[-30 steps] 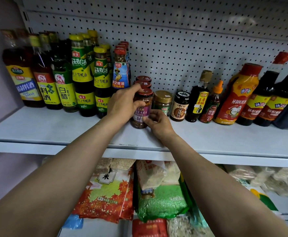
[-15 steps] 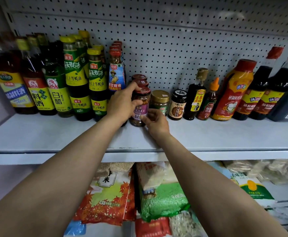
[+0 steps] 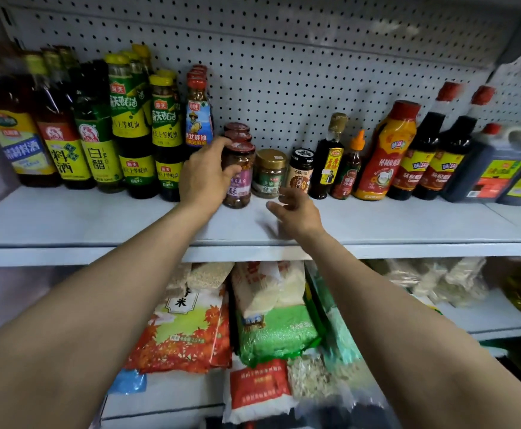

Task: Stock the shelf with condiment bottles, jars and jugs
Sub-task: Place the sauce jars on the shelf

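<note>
A red-lidded jar (image 3: 240, 178) with a purple label stands on the white shelf (image 3: 98, 224), the front one of a short row of like jars. My left hand (image 3: 205, 178) grips its left side, thumb across the front. My right hand (image 3: 296, 210) hovers just right of the jar with loose, spread fingers, holding nothing and a little blurred. A gold-lidded jar (image 3: 270, 173) and a black-lidded jar (image 3: 301, 173) stand next to it on the right.
Tall yellow-labelled bottles (image 3: 135, 128) fill the shelf's left. Dark sauce bottles (image 3: 423, 156), an orange bottle (image 3: 386, 153) and dark jugs (image 3: 497, 168) fill the right. A pegboard (image 3: 284, 72) backs the shelf. Bags of rice and grain (image 3: 271, 323) lie on the shelf below.
My right hand has let go of the jar's lower right side and drawn back to the right, fingers spread. My left hand stays on the jar.
</note>
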{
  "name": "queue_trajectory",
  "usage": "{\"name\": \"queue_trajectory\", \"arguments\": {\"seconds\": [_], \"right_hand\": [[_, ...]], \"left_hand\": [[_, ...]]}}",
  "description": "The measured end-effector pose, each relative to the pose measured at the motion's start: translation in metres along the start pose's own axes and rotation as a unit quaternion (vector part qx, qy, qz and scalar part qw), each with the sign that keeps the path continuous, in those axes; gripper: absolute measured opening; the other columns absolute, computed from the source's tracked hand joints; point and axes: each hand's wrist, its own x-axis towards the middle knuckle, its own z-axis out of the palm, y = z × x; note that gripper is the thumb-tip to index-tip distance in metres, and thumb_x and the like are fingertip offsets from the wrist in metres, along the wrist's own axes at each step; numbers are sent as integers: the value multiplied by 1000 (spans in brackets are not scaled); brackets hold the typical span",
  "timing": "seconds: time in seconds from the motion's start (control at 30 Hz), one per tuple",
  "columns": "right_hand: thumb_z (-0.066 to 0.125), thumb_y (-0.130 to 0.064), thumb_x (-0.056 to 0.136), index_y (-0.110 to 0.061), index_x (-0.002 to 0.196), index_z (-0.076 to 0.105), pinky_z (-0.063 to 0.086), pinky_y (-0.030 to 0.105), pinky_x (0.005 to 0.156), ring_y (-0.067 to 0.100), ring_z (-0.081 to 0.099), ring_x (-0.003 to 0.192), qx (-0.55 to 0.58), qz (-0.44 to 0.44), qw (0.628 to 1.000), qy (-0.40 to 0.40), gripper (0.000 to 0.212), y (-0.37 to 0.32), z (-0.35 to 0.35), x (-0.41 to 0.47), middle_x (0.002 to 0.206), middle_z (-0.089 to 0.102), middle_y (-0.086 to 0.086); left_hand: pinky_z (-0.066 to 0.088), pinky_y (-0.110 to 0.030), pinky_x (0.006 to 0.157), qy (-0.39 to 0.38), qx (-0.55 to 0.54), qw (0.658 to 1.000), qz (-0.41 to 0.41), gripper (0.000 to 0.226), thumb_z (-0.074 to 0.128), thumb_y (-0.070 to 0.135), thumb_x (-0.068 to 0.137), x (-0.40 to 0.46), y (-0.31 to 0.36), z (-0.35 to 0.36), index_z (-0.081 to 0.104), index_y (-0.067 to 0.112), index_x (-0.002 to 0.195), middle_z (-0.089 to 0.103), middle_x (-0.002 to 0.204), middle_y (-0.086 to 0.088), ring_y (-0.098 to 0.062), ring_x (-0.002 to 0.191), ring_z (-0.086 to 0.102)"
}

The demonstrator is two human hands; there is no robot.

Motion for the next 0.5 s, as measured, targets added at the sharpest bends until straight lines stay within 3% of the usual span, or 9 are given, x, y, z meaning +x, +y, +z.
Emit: {"name": "queue_trajectory", "arguments": {"seconds": [0.13, 0.2, 0.3, 0.5], "right_hand": [[77, -33, 85, -20, 136, 52, 52, 41, 95, 23, 57, 118, -34, -22, 999, -24, 59, 5, -40, -32, 132, 60, 9], [78, -33, 84, -21, 138, 50, 51, 36, 90, 24, 55, 122, -70, -35, 996, -47, 62, 10, -59, -49, 136, 57, 10], [77, -35, 83, -22, 140, 48, 44, 35, 93, 27, 53, 126, -153, -59, 983, -87, 65, 25, -87, -73, 139, 55, 13], [79, -39, 80, -22, 138, 51, 45, 31, 90, 27, 54, 122, -263, -88, 948, -155, 66, 79, -127, -124, 136, 58, 9]], "left_hand": [[51, -34, 82, -37, -25, 997, -55, 52, 83, 25, 75, -49, 14, -2, 59, 20, 121, 69, 112, -4, -24, 100, 64], [48, -34, 86, -78, -5, 992, -96, 56, 85, 27, 72, -75, 20, 0, 59, 19, 121, 64, 117, -9, -28, 106, 59], [45, -36, 92, -143, 23, 974, -174, 63, 85, 34, 72, -120, 30, 10, 54, 24, 126, 50, 126, -13, -32, 113, 54], [42, -26, 79, -173, 25, 962, -210, 62, 89, 31, 67, -218, 66, 37, 60, 22, 121, 55, 118, -7, -25, 104, 57]]}}
